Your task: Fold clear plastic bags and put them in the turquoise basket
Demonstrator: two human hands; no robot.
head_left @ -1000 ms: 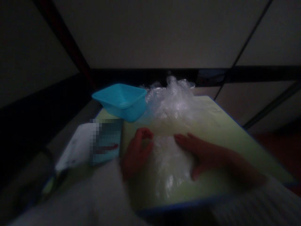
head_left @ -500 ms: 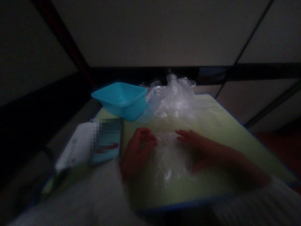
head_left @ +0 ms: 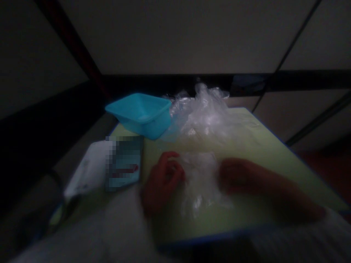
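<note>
A clear plastic bag point(head_left: 200, 179) lies flat and slightly wrinkled on the yellow-green table point(head_left: 263, 146). My left hand point(head_left: 166, 182) is at its left edge, fingers curled and thumb near the fingertips; whether the film is pinched between them is too dim to tell. On the bag's right side, my right hand point(head_left: 236, 175) is blurred by motion, its fingers bent downward, and its grip cannot be made out. Behind the bag stands a heap of crumpled clear plastic bags point(head_left: 205, 117).
A turquoise basin point(head_left: 156, 124) stands at the back left, beside the heap. On the left lie a white object point(head_left: 89, 168) and a dark teal, partly pixelated flat item point(head_left: 127, 160). A wall rises behind the table.
My right hand has drawn back to the right and its outstretched fingers have bent in. My left hand has stayed nearly in place at the bag's left edge.
</note>
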